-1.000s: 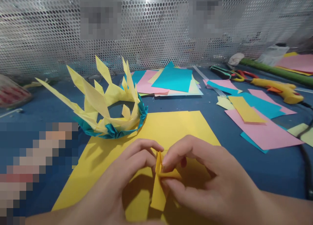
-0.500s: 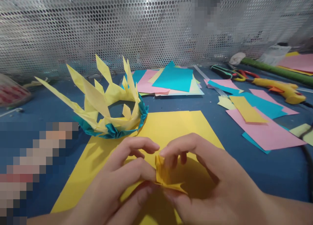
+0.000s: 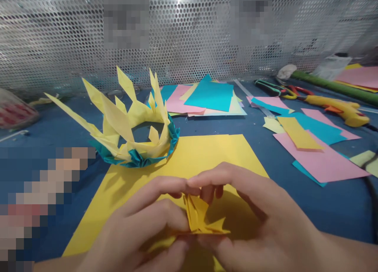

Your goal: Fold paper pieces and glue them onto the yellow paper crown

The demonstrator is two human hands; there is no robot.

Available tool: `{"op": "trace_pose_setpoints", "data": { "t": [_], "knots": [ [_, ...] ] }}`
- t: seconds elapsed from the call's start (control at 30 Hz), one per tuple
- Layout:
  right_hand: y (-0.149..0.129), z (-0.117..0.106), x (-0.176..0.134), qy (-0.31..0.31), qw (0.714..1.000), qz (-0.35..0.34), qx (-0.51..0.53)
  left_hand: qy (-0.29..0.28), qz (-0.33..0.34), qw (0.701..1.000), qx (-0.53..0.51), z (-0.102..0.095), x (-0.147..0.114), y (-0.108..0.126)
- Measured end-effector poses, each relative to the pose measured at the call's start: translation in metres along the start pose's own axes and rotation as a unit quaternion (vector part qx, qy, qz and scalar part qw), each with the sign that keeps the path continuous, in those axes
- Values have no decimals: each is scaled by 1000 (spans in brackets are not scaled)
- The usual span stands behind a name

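Note:
A small folded piece of yellow paper [image 3: 198, 215] is held between my two hands, with pointed flaps sticking out to the right. My left hand [image 3: 147, 221] pinches its left side, thumb below and fingers beside and above. My right hand [image 3: 251, 213] supports its lower edge with the thumb, while the index finger arches over the top and meets the left fingertips. Beneath both hands lie large yellow sheets [image 3: 212, 154]. A pale yellow folded-paper crown [image 3: 126, 134] with tall points and a teal base rests at the sheets' upper left corner.
Coloured paper sheets [image 3: 209, 97] are stacked at the back, and loose pink, teal and yellow strips [image 3: 319, 158] lie right. Beyond them are a yellow glue gun [image 3: 339, 106], a box cutter [image 3: 267, 87] and a green roll [image 3: 336, 83]. A perforated metal screen [image 3: 189, 39] stands behind.
The folded yellow paper has tipped and opened a little, showing more of its flaps. My index fingertips have come together above it. The crown has stayed in place.

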State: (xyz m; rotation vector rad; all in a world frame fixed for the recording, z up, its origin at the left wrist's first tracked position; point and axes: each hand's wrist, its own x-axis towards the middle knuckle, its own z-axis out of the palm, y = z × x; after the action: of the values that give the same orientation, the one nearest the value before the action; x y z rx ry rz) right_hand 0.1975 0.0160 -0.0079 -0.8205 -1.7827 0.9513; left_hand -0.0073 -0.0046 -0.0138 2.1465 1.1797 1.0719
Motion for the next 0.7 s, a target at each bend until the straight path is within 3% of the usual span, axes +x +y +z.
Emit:
{"op": "trace_pose_setpoints", "data": {
  "t": [0.13,0.27,0.5,0.7],
  "knots": [
    [1,-2,-1,-42,999,-16,18,-29,51,998,15,-1,-2,-1],
    [0,-4,2,-35,999,-23,28,29,22,999,32,4,-2,5],
    [-2,-4,3,-25,999,-10,31,19,3,1000,20,5,-4,9],
    [-2,-3,-1,-35,997,21,66,-11,70,997,24,-1,-1,-1]
  ]
}}
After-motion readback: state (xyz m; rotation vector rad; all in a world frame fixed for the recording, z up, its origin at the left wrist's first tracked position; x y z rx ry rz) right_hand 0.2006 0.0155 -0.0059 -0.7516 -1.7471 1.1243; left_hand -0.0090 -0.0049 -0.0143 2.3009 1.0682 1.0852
